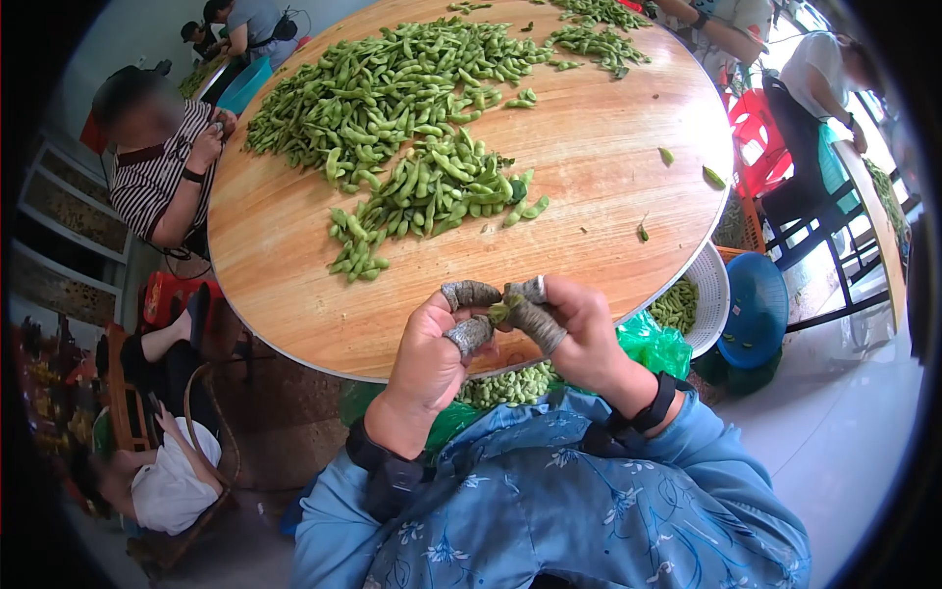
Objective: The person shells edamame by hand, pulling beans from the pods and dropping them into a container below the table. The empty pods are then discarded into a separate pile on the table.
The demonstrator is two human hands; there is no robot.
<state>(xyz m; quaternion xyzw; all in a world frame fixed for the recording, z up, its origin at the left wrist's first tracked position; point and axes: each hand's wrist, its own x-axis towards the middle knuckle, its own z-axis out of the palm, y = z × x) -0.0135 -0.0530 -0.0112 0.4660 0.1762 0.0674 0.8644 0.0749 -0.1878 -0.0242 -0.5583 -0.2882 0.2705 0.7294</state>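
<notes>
My left hand (432, 348) and my right hand (579, 329) meet over the near edge of the round wooden table (589, 196). Grey tape wraps the thumb and a finger of each. Between the pinched fingertips is a small green pod (501, 312), mostly hidden by the fingers. Beyond my hands lies a pile of green pods (432, 187), which joins a larger heap (373, 88) farther back. Below my hands, pale green shelled beans (510, 385) lie in a green plastic bag (451, 424) at my lap.
A white basket (714, 294) holding pods and a blue basin (756, 309) stand right of the table. A person in a striped shirt (162, 177) sits at the left. Another person (186, 481) sits lower left; one in white (814, 79) is at the upper right.
</notes>
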